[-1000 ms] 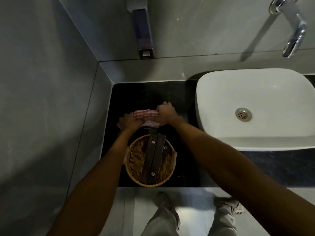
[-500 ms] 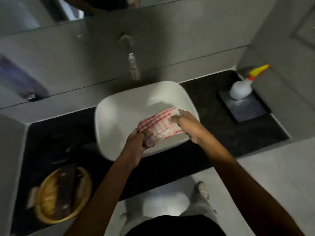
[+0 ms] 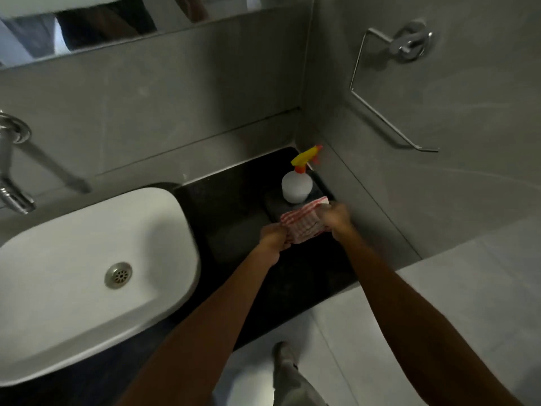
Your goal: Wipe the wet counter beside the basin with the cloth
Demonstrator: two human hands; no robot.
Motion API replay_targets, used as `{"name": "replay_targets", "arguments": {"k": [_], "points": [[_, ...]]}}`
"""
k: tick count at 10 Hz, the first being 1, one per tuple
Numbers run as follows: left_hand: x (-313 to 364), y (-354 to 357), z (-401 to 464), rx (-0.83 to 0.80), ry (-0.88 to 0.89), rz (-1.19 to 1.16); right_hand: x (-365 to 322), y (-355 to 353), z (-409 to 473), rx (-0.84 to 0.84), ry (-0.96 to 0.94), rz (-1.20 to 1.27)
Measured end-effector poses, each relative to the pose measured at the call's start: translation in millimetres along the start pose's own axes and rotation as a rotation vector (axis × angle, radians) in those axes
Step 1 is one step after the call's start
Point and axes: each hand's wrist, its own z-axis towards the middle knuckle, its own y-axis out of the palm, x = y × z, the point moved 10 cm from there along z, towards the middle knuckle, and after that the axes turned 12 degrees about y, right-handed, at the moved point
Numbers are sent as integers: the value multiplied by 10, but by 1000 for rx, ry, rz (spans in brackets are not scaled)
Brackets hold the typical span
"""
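Red-striped cloth point(image 3: 304, 222) stretched between left hand point(image 3: 273, 237) and right hand point(image 3: 336, 216), each grip clenched on an edge, low over the dark tabletop point(image 3: 234, 218) right of the basin point(image 3: 164, 206). Risk — knocking over the spray bottle point(image 3: 296, 186) just behind if swept backward.

Black counter point(image 3: 234, 218) — white basin point(image 3: 87, 276), dark tray point(image 3: 273, 202) (spray bottle point(image 3: 296, 186) on it)

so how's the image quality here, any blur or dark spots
Head view: dim overall, the black counter nearly swallows detail; motion blur softens the cloth and both hands, left and right; wide-angle lens bows the basin edge.
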Motion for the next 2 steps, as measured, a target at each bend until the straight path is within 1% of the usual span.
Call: {"name": "replay_targets", "arguments": {"k": [1,2], "points": [[65,83,158,16,75,87,-41,-78,214,8,-15,-160],[231,-155,0,156,243,235,-70,-118,100,135,-84,-237]]}}
